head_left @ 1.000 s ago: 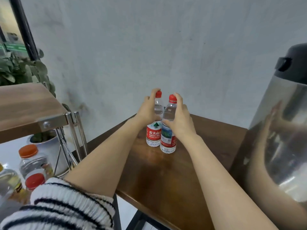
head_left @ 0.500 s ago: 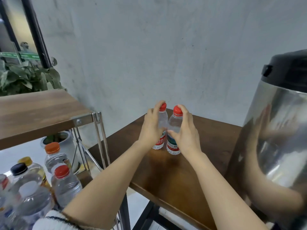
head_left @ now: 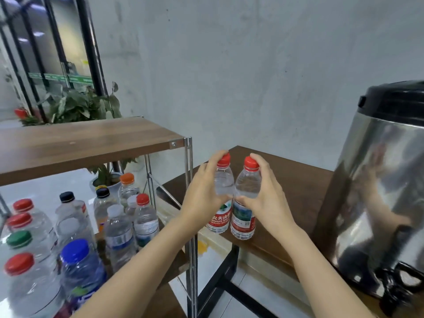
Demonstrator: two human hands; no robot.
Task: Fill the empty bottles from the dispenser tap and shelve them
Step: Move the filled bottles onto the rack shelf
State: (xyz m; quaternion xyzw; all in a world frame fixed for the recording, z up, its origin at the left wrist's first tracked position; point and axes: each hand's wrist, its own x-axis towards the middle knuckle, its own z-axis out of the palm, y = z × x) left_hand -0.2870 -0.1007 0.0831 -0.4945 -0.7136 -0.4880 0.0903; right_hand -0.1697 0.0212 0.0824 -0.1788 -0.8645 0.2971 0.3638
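Two red-capped bottles are held upright side by side, one per hand, touching at the shoulders.

The left hand (head_left: 204, 193) is curled round the clear upper body of the left bottle (head_left: 219, 220). The forefinger is raised beside the red cap and the thumb is pressed on the front.

The right hand (head_left: 263, 198) is wrapped the same way round the right bottle (head_left: 243, 220). The forefinger is laid against its cap and the thumb is pinched in below the shoulder. Neither hand is spread.

The labels are left uncovered below both hands. The bottle bases are seen at the near left edge of the brown surface (head_left: 298, 191). Whether they are set down or lifted cannot be told, and the fill level is not clear.

To the right of the right hand, well apart, a steel dispenser (head_left: 378, 203) with a black lid is stood on the surface. Its black tap (head_left: 394, 288) is seen low on the side nearest the camera.

To the left of the left hand a metal rack (head_left: 189, 180) is placed just beside the surface. On its lower shelf (head_left: 176, 260), below the left forearm, many capped bottles (head_left: 119, 230) are crowded. A plant (head_left: 80, 106) is seen behind the rack.
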